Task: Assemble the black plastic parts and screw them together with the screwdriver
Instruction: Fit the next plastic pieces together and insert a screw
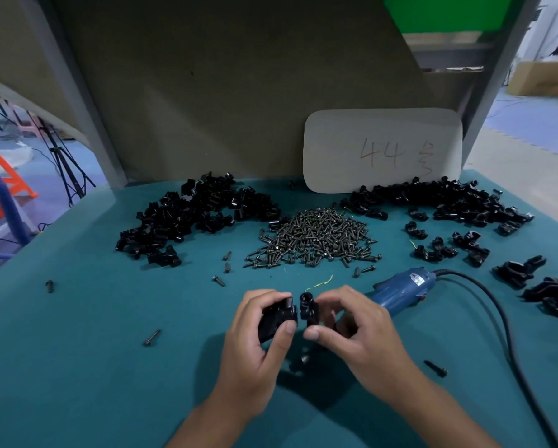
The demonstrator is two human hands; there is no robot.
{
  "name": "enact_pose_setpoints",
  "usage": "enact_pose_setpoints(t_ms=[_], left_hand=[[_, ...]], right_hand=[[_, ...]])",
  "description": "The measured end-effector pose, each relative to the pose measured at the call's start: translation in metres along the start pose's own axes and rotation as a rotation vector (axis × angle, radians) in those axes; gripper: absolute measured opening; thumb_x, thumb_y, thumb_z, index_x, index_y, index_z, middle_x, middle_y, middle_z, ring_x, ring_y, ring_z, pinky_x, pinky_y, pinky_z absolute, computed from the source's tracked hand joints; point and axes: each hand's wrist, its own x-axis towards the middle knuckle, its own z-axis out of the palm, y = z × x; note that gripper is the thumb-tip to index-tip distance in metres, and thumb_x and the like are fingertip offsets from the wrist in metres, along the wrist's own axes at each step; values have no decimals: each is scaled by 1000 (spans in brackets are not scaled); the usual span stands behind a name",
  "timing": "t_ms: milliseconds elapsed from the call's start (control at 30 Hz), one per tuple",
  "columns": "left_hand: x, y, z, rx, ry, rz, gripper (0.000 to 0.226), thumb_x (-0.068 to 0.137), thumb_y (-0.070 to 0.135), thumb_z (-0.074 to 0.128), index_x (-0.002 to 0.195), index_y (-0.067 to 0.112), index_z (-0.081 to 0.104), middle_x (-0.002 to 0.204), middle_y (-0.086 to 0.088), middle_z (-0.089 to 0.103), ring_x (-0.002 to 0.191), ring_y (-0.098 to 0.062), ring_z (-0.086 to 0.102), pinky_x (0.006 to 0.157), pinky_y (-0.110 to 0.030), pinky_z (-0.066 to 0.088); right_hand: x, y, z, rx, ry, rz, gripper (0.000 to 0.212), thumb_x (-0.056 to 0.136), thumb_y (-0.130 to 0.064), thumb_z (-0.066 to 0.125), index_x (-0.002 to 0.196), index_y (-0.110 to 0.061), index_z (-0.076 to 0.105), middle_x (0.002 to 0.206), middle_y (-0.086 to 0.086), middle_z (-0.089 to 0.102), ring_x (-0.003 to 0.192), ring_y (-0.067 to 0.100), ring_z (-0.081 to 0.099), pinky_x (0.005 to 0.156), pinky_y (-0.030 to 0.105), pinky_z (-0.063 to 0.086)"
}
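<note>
Low in the middle of the frame, the left hand (pixel 264 331) curls its fingers and thumb round a blocky black plastic part (pixel 279 316), holding it above the teal worktop (pixel 77 350). Just to its right, the right hand (pixel 349 324) pinches a smaller black plastic part (pixel 308 307) between thumb and fingers. The two parts face each other with a narrow gap between them; they are not joined.

The blue electric screwdriver (pixel 400 287) lies on the worktop just behind and to the right of the right hand, untouched, its black cable (pixel 497 315) curving away toward the lower right corner.

Further up the frame, a heap of screws (pixel 316 237) sits at the centre, flanked by a pile of black parts on the left (pixel 190 215) and another pile on the right (pixel 442 198). Loose screws lie scattered around the hands, one at the left (pixel 151 337) and one at the right (pixel 435 368). A white card (pixel 383 150) marked "44" leans against the back panel, above the right pile.
</note>
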Motion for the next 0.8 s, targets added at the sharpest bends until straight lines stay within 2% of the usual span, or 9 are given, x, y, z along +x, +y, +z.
enact_pose_setpoints(t_ms=[100,200,267,400,467,600,800], left_hand=[[0,-1,0,5,8,-8,28,96,39,56,123,32,58,118,18,56,115,-12,59,94,-15,44],[0,-2,1,-36,-6,-22,30,97,37,57,124,25,61,122,12,61,115,-20,64,96,-31,51],[0,-2,1,-66,-23,-28,29,97,36,58,125,29,60,121,10,63,111,-22,67,94,-35,54],[0,0,0,-71,-11,-30,29,96,37,58,125,37,57,121,12,63,113,-20,65,94,-28,51],[0,0,1,-80,-7,-56,29,95,38,58,124,36,58,120,12,63,114,-19,64,94,-24,49],[-2,1,1,-128,-18,-84,28,95,37,58,123,35,58,116,11,64,111,-19,66,92,-20,50],[-1,2,1,-122,-44,-51,33,97,35,57,129,31,59,121,13,62,115,-16,64,93,-17,48]], right_hand=[[0,-4,0,95,30,71,36,84,-65,66,95,-31,66,90,-15,62,79,8,59,66,15,42],[0,-6,0,203,11,148,37,82,-61,69,94,-27,67,83,-10,67,71,9,60,64,28,49],[-2,-8,0,226,-6,167,36,81,-61,70,95,-28,67,83,-9,68,72,14,61,66,35,51],[-2,-9,2,262,-23,192,37,79,-64,70,107,-40,67,90,-9,69,80,18,66,75,45,55],[-2,-10,3,252,-40,175,38,81,-64,69,109,-39,67,95,-9,71,84,17,67,76,50,55],[-2,-8,4,244,-44,150,30,85,-55,71,109,-37,66,102,-10,70,91,21,67,73,52,54],[-3,-6,7,280,-21,161,28,84,-49,74,107,-39,65,99,-8,69,82,21,64,71,54,52]])
